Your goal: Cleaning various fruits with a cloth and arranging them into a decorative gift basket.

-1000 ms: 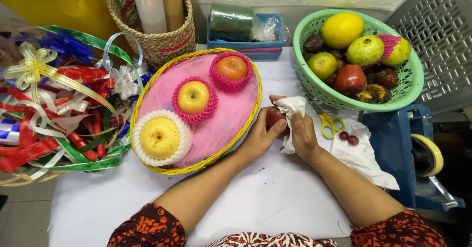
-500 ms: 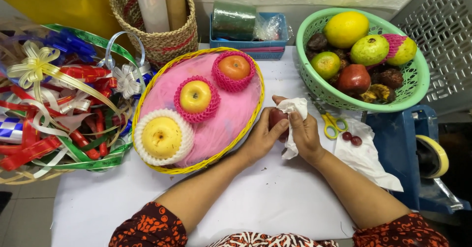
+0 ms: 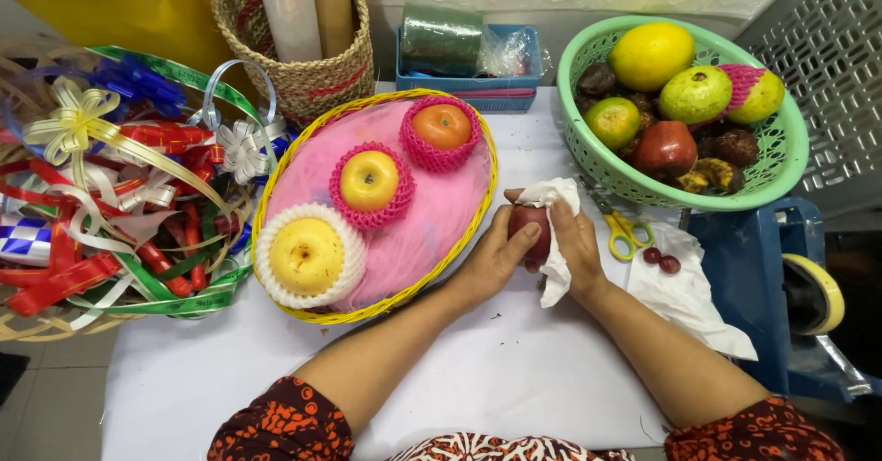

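1. The white cloth and both hands, left hand and right hand, are covering most of the dark red fruit, perhaps an apple.
2. The picture's left edge is cutting off the ribbon pile.
3. The top edge is cropping the rolls in the woven basket.
4. The two small dark red things beside the scissors are showing too small to identify.

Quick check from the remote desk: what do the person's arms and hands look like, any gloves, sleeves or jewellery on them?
Both the left hand and the right hand are bare, no gloves; no rings or watch show from this view. The forearms are uncovered. Short sleeves end about the elbows: dark fabric with an orange-red floral print, seen on the left sleeve and the right sleeve.
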